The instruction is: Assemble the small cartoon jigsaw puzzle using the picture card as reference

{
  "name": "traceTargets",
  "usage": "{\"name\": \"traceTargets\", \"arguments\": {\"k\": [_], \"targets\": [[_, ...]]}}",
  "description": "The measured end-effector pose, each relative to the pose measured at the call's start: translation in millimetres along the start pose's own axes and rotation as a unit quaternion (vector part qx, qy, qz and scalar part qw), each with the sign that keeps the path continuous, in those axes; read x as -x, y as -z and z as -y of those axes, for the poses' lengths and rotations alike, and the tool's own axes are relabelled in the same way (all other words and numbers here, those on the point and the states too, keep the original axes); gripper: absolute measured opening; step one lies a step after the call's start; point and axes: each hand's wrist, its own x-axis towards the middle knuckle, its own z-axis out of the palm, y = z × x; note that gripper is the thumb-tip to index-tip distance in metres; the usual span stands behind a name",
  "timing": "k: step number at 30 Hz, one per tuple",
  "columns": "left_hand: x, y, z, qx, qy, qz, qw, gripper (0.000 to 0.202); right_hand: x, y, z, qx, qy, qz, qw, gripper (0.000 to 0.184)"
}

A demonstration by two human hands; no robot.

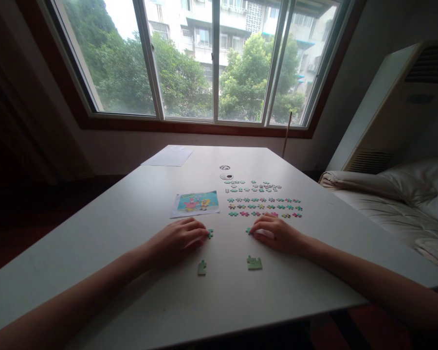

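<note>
My left hand rests low over the white table, its fingertips closed on the edge of a small teal jigsaw puzzle piece. Across from it, my right hand pinches another teal puzzle piece between thumb and fingers. Nearer to me lie a single green puzzle piece on the left and a larger green piece on the right, possibly joined pieces. Beyond my right hand, loose puzzle pieces are laid out in several rows. A picture sheet with colourful cartoon figures lies past my left hand.
Two small round objects lie farther back on the table. White paper sits at the far left corner. A window is behind the table; a padded seat and a tall cream appliance stand to the right.
</note>
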Motion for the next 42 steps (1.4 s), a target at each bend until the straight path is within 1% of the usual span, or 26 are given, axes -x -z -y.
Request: {"name": "traceTargets", "arguments": {"k": [14,20,24,26,28,31,33,35,37,39,42], "targets": [[-1,-0.7,0,0.004,0.006,0.008,1.000,0.026,0,0,0,0.002,0.003,-0.004,1.000,0.014],[-1,-1.3,1,0.012,-0.008,-0.010,1.000,0.025,1,-2,0,0.000,0.009,-0.011,1.000,0.013],[-1,-0.8,1,0.003,-0.004,-0.007,1.000,0.026,-2,7,-5,0.035,0.000,-0.040,0.999,0.014],[0,-1.0,1,-0.003,-0.003,-0.003,1.000,0.026,-6,17,-16,0.067,-0.026,-0.064,0.995,0.015],[0,-1.5,1,-0.004,-0.003,-0.004,1.000,0.026,-11,29,-34,0.104,-0.076,-0.078,0.989,0.016],[0,-2.3,2,-0.002,-0.003,-0.009,1.000,0.026,-19,46,-68,0.162,-0.167,-0.059,0.971,0.017],[0,-2.8,2,-0.001,-0.004,-0.011,1.000,0.026,-26,53,-90,0.178,-0.190,-0.050,0.964,0.019],[0,-3.3,3,-0.002,-0.003,-0.010,1.000,0.025,-33,56,-108,0.184,-0.199,-0.039,0.962,0.018],[0,-3.7,3,-0.003,-0.001,-0.007,1.000,0.025,-42,54,-121,0.186,-0.205,-0.026,0.960,0.018],[0,-4.2,4,-0.005,-0.001,-0.008,1.000,0.025,-52,49,-129,0.187,-0.210,-0.013,0.960,0.019],[0,-4.1,3,-0.008,-0.006,-0.015,1.000,0.025,-64,40,-135,0.184,-0.217,0.003,0.959,0.020]]}}
